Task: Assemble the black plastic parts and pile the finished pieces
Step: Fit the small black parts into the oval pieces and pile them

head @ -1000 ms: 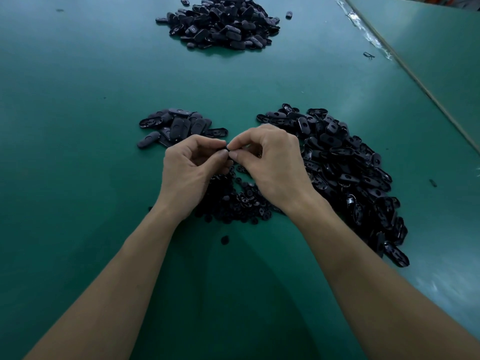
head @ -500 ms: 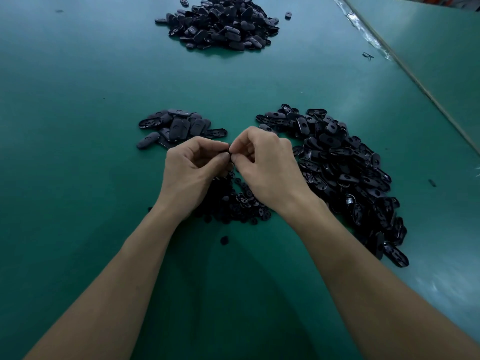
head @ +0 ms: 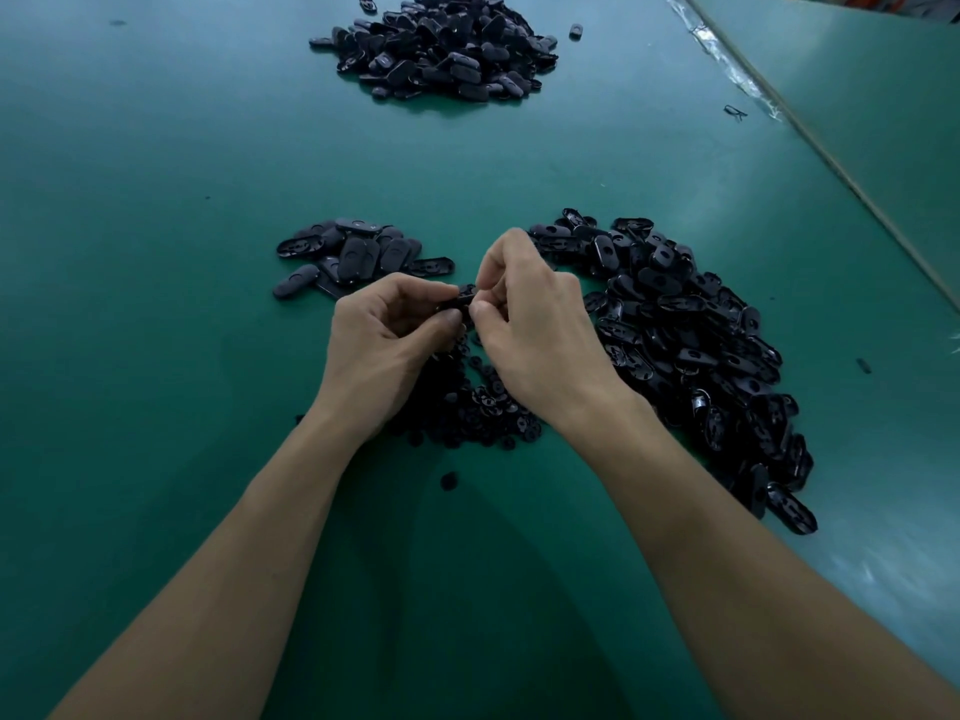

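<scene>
- A green worktop [head: 156, 252] fills the view, with a pale sheen of light on its right side.
- Crinkled clear tape [head: 727, 70] lines its seam with a second green surface [head: 883, 122].

A green worktop [head: 156, 252] is seen across the whole view, with a dark smudge [head: 117, 22] marked on it at far left. Along its right edge a strip of crinkled clear film [head: 727, 67] is laid beside a pale seam [head: 831, 161], past which a second green surface [head: 883, 96] is seen. A thin bent black scrap [head: 735, 112] is left near the film, and blurred orange items [head: 924, 0] are cut off at the top right corner.
</scene>
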`<action>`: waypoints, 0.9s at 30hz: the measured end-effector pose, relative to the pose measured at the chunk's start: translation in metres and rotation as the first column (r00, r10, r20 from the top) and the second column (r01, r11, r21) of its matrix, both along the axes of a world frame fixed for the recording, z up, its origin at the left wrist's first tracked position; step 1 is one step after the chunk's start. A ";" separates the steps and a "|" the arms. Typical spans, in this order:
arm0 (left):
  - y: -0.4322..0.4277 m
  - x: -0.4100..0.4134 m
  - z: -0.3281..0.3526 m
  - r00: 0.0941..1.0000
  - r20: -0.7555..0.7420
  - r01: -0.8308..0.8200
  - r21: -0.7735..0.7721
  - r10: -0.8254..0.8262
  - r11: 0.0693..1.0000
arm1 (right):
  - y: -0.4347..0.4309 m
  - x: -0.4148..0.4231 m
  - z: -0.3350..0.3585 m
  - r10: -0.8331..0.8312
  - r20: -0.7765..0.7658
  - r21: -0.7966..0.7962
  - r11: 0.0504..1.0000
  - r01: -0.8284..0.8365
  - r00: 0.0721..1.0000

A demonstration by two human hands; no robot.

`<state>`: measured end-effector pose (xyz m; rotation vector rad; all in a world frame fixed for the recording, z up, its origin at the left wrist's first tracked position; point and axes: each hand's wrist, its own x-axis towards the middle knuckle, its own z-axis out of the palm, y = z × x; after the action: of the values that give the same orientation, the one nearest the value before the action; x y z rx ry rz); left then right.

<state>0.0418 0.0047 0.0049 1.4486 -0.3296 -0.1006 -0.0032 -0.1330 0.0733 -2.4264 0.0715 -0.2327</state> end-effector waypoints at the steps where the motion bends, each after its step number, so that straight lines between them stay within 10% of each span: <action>1: 0.000 0.000 0.000 1.000 0.001 -0.002 0.001 0.002 1.000 | 0.001 0.000 0.000 0.000 0.002 -0.005 1.000 0.000 1.000; 27: 0.000 0.000 0.000 1.000 0.006 -0.026 0.013 0.026 1.000 | 0.004 0.000 -0.010 -0.115 -0.001 0.102 0.988 0.114 0.993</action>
<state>0.0417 0.0045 0.0053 1.4659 -0.3150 -0.0780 -0.0034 -0.1288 0.0632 -2.3220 0.2156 -0.2801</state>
